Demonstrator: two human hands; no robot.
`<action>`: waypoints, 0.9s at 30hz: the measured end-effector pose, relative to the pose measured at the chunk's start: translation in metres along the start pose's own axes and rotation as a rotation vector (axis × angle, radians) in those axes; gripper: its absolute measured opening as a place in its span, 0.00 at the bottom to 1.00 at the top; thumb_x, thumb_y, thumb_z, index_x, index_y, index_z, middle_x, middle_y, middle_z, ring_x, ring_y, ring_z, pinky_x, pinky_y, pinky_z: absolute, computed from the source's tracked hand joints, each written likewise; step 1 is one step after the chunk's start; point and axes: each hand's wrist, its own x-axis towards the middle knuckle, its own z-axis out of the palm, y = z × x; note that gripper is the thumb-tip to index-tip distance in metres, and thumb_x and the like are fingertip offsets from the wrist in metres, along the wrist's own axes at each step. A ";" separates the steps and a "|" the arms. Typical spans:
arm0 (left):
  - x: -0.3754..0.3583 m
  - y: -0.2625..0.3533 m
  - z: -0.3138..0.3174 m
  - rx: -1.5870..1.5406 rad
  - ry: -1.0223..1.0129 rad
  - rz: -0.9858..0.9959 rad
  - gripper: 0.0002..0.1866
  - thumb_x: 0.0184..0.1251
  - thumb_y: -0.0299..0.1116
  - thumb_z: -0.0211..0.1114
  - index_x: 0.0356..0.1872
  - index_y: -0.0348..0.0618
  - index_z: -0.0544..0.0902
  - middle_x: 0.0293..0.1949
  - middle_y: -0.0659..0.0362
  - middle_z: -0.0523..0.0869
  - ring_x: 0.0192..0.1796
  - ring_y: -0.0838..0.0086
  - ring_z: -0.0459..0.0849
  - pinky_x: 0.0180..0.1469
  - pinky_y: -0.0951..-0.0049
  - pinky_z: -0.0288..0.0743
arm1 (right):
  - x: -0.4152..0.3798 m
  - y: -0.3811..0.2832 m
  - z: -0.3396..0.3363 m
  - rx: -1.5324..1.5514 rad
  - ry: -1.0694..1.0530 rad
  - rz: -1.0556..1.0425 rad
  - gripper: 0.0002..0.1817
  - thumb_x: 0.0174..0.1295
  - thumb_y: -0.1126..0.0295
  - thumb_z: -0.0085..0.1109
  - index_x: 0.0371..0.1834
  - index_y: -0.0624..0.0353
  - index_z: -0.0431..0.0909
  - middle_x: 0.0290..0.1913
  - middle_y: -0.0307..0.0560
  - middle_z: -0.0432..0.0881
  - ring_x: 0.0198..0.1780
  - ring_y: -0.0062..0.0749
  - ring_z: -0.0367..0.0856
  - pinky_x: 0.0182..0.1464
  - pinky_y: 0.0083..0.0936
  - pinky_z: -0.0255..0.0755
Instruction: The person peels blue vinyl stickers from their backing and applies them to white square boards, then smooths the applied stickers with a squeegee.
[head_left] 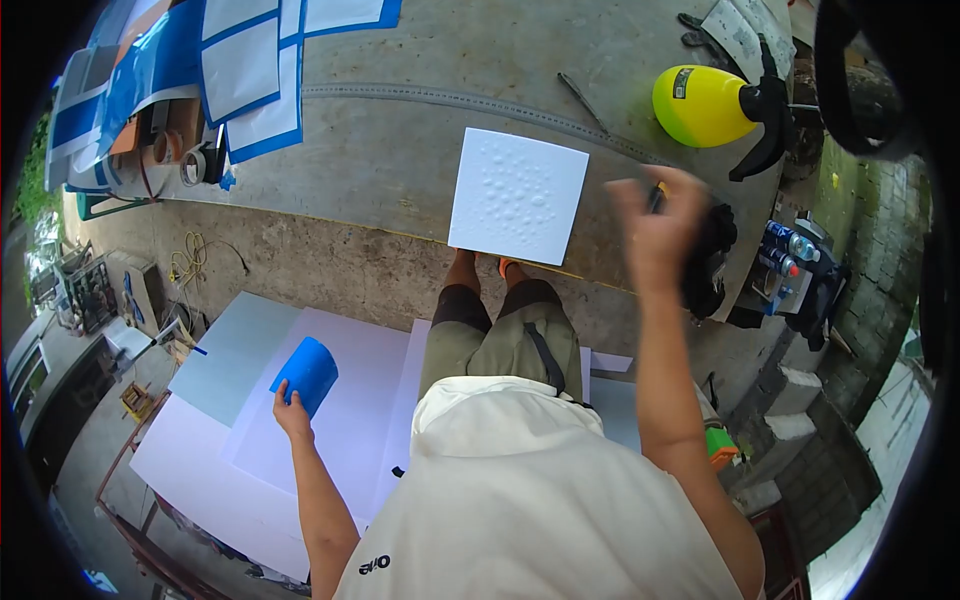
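Note:
Out to my left, low over the pale sheets, my left hand (291, 409) is closed on the lower edge of a curled blue sheet (306, 376). My right hand (661, 228) is raised over the table's right part and smeared by motion. Between its thumb and fingers shows a small dark thing with a yellow-orange end (657, 197); I cannot tell if it is held. Left of that hand, a square white panel (519, 196) dotted with raised droplet-like bumps lies at the table's near edge.
On the grey table (400, 160) lie a long metal ruler (470, 101), a thin dark tool (583, 101) and a yellow spray bottle (705, 106). Blue-edged white sheets (240, 75) pile up at the left. Large pale sheets (330, 400) lie beside my legs. Bottles (785, 250) stand at right.

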 end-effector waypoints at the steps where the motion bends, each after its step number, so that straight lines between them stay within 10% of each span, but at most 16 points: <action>1: 0.001 0.002 0.004 -0.024 -0.014 -0.018 0.22 0.73 0.20 0.61 0.67 0.38 0.80 0.59 0.48 0.84 0.58 0.63 0.83 0.65 0.66 0.74 | -0.012 0.009 0.037 -0.109 -0.194 -0.214 0.36 0.44 0.50 0.84 0.53 0.56 0.80 0.55 0.47 0.78 0.59 0.46 0.74 0.65 0.41 0.65; 8: 0.001 0.000 -0.005 -0.039 -0.053 -0.005 0.21 0.74 0.20 0.60 0.67 0.39 0.80 0.59 0.48 0.84 0.58 0.64 0.83 0.65 0.65 0.75 | 0.002 -0.011 0.167 -0.125 -0.330 -0.265 0.38 0.37 0.51 0.85 0.54 0.52 0.81 0.53 0.44 0.79 0.61 0.45 0.72 0.63 0.43 0.63; 16: -0.019 -0.028 -0.010 -0.109 -0.023 -0.134 0.21 0.74 0.20 0.59 0.67 0.39 0.80 0.59 0.47 0.84 0.57 0.62 0.84 0.64 0.64 0.76 | 0.033 0.021 0.190 0.168 -0.251 -0.158 0.05 0.54 0.71 0.74 0.31 0.53 0.86 0.36 0.42 0.85 0.45 0.43 0.80 0.51 0.41 0.70; 27: -0.025 -0.029 -0.004 -0.122 -0.051 -0.153 0.20 0.76 0.20 0.58 0.67 0.38 0.80 0.59 0.47 0.84 0.57 0.62 0.84 0.65 0.63 0.76 | 0.027 0.029 0.186 -0.203 -0.200 -0.180 0.28 0.44 0.48 0.82 0.45 0.50 0.83 0.50 0.42 0.77 0.56 0.43 0.73 0.56 0.43 0.66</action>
